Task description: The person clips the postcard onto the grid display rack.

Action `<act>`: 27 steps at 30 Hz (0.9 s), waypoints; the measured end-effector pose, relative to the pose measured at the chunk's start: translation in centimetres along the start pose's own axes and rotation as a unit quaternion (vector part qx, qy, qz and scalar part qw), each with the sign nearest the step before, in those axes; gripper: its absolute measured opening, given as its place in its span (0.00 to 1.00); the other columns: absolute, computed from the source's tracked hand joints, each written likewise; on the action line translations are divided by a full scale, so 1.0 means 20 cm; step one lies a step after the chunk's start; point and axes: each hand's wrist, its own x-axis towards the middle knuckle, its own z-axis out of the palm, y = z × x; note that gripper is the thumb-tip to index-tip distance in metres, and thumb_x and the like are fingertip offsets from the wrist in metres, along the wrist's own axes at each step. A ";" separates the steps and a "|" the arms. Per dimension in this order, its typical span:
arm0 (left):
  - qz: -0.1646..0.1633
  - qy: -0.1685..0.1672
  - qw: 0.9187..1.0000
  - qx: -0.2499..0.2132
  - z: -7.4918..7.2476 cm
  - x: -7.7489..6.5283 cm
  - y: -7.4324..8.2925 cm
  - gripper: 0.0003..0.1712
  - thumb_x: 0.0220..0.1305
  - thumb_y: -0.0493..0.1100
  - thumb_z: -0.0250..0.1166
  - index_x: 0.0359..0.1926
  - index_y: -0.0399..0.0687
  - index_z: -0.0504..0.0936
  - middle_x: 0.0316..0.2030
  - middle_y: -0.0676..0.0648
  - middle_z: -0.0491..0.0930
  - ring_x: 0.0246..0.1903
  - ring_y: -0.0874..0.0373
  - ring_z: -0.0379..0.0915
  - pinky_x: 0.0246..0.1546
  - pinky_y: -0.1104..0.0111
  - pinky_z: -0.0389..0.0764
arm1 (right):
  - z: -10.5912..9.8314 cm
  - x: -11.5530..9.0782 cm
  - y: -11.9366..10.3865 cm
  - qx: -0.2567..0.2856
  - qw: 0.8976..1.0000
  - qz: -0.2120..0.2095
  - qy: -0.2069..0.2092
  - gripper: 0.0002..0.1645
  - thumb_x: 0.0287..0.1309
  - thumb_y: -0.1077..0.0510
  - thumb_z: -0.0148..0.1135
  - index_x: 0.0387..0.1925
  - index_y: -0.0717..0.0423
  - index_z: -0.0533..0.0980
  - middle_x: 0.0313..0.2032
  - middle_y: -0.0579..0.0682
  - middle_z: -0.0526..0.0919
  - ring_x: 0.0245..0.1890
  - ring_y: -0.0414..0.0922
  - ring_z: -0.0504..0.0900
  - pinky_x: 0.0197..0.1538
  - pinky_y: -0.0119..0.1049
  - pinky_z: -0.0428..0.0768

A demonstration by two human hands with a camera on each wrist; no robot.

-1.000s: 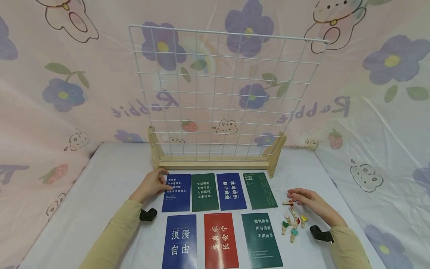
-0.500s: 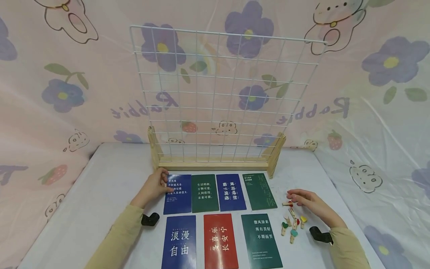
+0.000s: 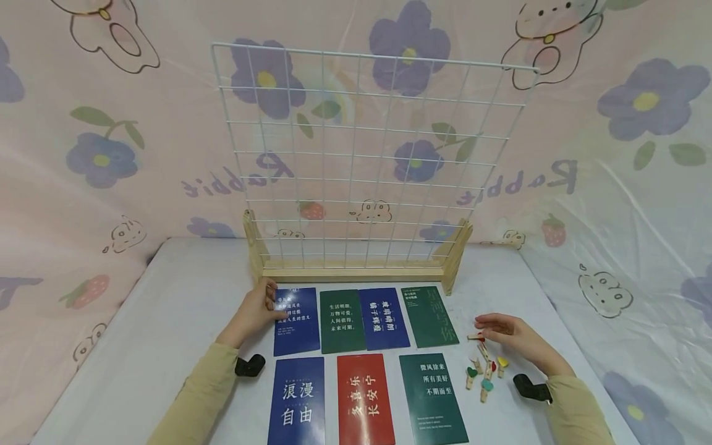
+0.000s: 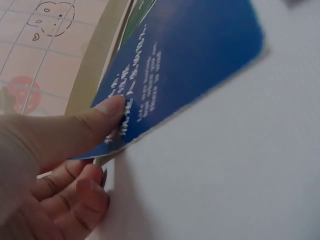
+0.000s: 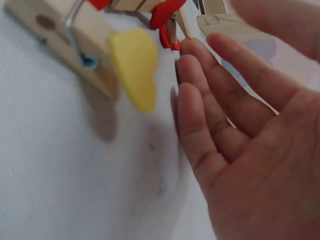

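Note:
At the left end of the back row, my left hand (image 3: 250, 314) pinches the edge of a blue card (image 3: 297, 330). In the left wrist view the thumb (image 4: 111, 106) lies on the card's printed face, with fingers underneath, and the card's edge is raised off the table. Beside it is a green card (image 3: 340, 340), then a second blue card (image 3: 396, 334) and another green card (image 3: 431, 327). My right hand (image 3: 520, 340) rests on the table with relaxed fingers, next to small wooden clothespins with coloured hearts, one bearing a yellow heart (image 5: 135, 67).
A white wire grid (image 3: 371, 128) stands upright in a wooden base (image 3: 356, 274) behind the cards. Nearer me lie a blue card (image 3: 296, 429), a red card (image 3: 364, 429) and a dark green card (image 3: 431, 402). A patterned cloth (image 3: 628, 216) hangs around the table.
My left hand and its blue card have shifted slightly right. The adjoining green card has also slid right, up against the second blue card. My right hand has stayed put.

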 end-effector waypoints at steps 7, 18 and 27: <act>0.005 0.013 1.000 -0.016 -0.01 -0.01 -0.02 0.40 0.43 0.34 0.78 0.54 0.36 0.63 0.35 0.42 0.72 0.30 0.53 0.70 0.32 0.63 0.74 | 0.00 0.01 0.04 0.001 1.000 -0.027 -0.007 0.23 0.60 0.61 0.64 0.54 0.69 0.72 0.50 0.62 0.78 0.42 0.45 0.79 0.43 0.30 0.79; 0.026 0.014 0.999 -0.036 -0.02 -0.01 -0.04 0.39 0.45 0.34 0.77 0.56 0.36 0.65 0.37 0.41 0.71 0.31 0.54 0.70 0.31 0.68 0.75 | 0.00 0.04 0.05 -0.048 0.998 -0.029 0.009 0.13 0.60 0.62 0.64 0.46 0.62 0.79 0.41 0.54 0.81 0.36 0.44 0.78 0.40 0.30 0.79; 0.021 0.023 0.999 -0.038 -0.02 -0.02 -0.04 0.40 0.45 0.34 0.77 0.57 0.37 0.65 0.38 0.40 0.73 0.29 0.56 0.76 0.31 0.66 0.78 | 0.00 0.04 0.06 -0.058 0.998 -0.030 0.007 0.13 0.58 0.60 0.65 0.45 0.60 0.79 0.39 0.53 0.81 0.35 0.44 0.77 0.39 0.30 0.78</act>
